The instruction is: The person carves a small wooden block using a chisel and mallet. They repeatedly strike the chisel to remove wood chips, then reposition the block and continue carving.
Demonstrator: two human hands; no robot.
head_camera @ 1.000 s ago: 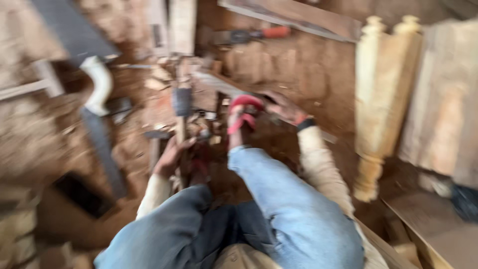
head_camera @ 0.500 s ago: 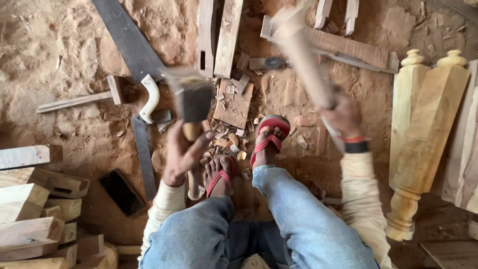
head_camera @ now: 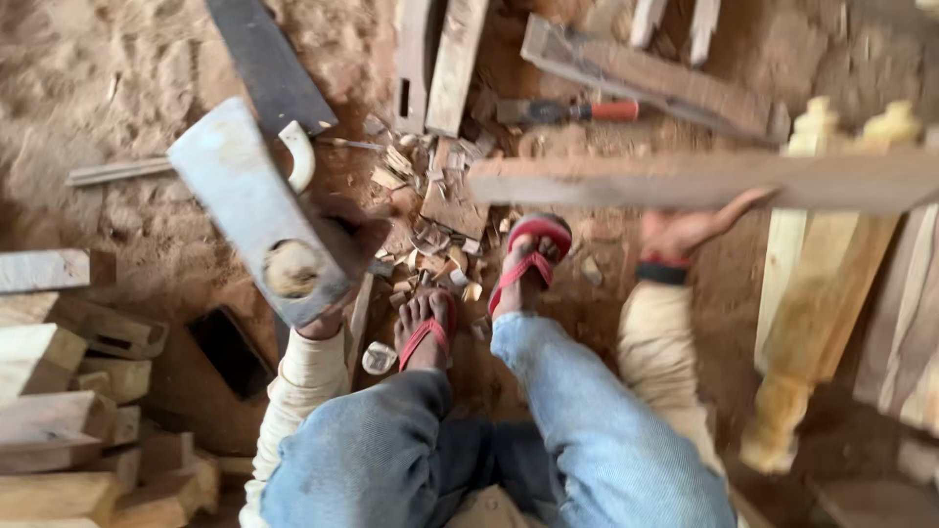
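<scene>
**Ana:** Head view first: what does the left hand hold?

**Ben:** An adze, raised close to the lens. Its grey head with the round wooden eye covers most of the fingers. They seem wrapped tight around the handle just behind the head, though blur makes that hard to confirm.

**Ana:** And the right hand?

**Ben:** It grips a plank that runs crosswise. The fingers curl up around its lower edge, and one finger stretches along the wood toward the right. The plank reaches well past the fingertips on both sides.

**Ana:** What lies below the fingers?

**Ben:** Between the two hands, on the sandy floor, sit two feet in red sandals. Wood chips are scattered just beyond the toes, nearer the left fingers than the right.

**Ana:** Anything beside the right fingers?

**Ben:** A turned post stands just right of them, passing under the plank. Above the plank, a tool with an orange handle lies on the ground.

**Ana:** And by the left?

**Ben:** Stacked blocks lie well off to the left of that hand, low in the view.
</scene>
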